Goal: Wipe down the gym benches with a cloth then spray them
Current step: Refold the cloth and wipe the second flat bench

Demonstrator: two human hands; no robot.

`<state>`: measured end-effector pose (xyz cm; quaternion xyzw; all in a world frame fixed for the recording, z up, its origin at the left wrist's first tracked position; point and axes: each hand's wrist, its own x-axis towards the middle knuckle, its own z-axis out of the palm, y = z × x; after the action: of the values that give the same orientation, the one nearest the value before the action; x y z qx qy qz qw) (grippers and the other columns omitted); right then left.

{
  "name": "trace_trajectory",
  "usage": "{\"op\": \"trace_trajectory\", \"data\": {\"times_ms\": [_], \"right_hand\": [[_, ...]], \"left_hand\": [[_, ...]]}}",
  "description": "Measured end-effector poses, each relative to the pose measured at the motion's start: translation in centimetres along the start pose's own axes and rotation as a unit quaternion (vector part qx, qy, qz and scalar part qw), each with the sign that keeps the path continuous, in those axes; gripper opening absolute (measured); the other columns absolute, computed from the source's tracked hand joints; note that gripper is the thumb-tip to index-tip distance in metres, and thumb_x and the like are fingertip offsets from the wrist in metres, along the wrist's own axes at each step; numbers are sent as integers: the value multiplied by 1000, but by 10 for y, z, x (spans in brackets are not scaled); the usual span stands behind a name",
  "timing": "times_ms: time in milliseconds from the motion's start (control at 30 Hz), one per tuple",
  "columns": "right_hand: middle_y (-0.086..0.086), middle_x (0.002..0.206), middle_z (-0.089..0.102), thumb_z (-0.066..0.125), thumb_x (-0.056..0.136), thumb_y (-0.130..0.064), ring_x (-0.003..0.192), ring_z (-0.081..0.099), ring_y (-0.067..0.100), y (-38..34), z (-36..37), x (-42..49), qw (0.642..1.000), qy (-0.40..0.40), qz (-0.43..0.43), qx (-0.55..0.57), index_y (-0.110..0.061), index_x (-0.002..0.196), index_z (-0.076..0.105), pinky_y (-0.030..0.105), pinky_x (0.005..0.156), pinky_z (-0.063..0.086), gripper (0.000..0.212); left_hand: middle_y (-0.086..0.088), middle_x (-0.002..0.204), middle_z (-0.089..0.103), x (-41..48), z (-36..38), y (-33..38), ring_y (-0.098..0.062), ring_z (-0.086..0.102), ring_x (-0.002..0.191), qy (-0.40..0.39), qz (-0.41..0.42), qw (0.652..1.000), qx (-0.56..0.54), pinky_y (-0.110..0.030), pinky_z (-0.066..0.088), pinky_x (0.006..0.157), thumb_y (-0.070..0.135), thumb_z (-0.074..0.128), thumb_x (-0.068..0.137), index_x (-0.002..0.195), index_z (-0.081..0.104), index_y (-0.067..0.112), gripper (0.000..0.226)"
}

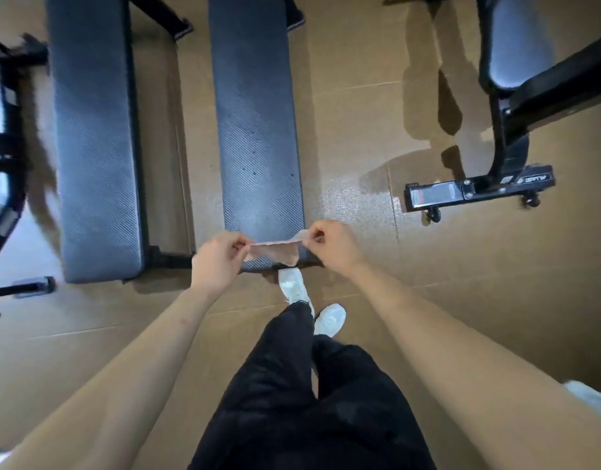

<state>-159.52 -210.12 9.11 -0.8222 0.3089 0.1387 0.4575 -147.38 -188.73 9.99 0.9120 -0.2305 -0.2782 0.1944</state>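
Two flat gym benches with dark textured pads lie side by side in front of me, one on the left [95, 147] and one in the middle [255, 123]. A small pinkish cloth [275, 254] is stretched between my hands, just above the near end of the middle bench. My left hand [217, 262] pinches the cloth's left edge. My right hand [333, 245] pinches its right edge. No spray bottle is in view.
An adjustable bench with a black frame, wheels and a padded seat [516, 56] stands at the right. Black equipment frames [7, 137] crowd the far left. The brown floor [377, 113] shows a shiny patch beside the middle bench. My feet in white shoes [292, 286] stand at the bench's end.
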Motion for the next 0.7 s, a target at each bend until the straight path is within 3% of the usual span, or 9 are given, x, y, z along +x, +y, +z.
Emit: {"op": "trace_trajectory", "data": {"times_ms": [200, 400, 500, 600, 633, 700], "right_hand": [[-4, 96, 66, 71, 92, -17, 83, 62, 9, 0, 35, 71, 998, -22, -44, -46, -17, 91, 72, 23, 77, 52, 2], [-5, 95, 58, 63, 94, -17, 84, 58, 14, 58, 77, 103, 980, -75, -124, -138, -18, 88, 65, 28, 75, 49, 7], [2, 124, 60, 59, 96, -17, 109, 61, 23, 111, 100, 120, 959, -169, -82, -212, -16, 112, 67, 36, 94, 50, 18], [3, 162, 32, 64, 94, -21, 146, 36, 22, 155, 109, 134, 914, -306, -65, -256, -18, 149, 46, 37, 117, 33, 58], [1, 165, 26, 65, 94, -22, 149, 31, 20, 165, 110, 139, 909, -326, -61, -253, -18, 153, 41, 36, 120, 30, 64], [-1, 164, 29, 66, 93, -20, 147, 34, 17, 184, 112, 146, 919, -321, -58, -220, -19, 151, 44, 34, 120, 30, 62]], "left_hand": [[4, 102, 65, 31, 22, -32, -14, 62, 89, 87, -53, 993, -61, -32, 54, 83, 19, 66, 99, 107, 74, 15, 12], [5, 100, 65, 21, 116, -73, -17, 60, 94, 95, -130, 985, -53, -34, 51, 77, 26, 65, 99, 104, 73, 23, 11], [7, 103, 66, 25, 184, -80, -17, 59, 102, 56, -168, 981, -77, -38, 52, 83, 34, 61, 99, 103, 73, 30, 13], [6, 111, 65, 31, 246, -79, -21, 60, 109, -56, -226, 966, -116, -40, 51, 88, 49, 55, 97, 113, 70, 39, 24], [2, 113, 65, 35, 260, -78, -23, 60, 110, -60, -250, 960, -115, -40, 49, 88, 48, 55, 99, 118, 70, 34, 28], [-2, 108, 66, 42, 276, -73, -27, 61, 105, 8, -262, 960, -103, -40, 48, 83, 37, 57, 100, 116, 71, 23, 26]]}}
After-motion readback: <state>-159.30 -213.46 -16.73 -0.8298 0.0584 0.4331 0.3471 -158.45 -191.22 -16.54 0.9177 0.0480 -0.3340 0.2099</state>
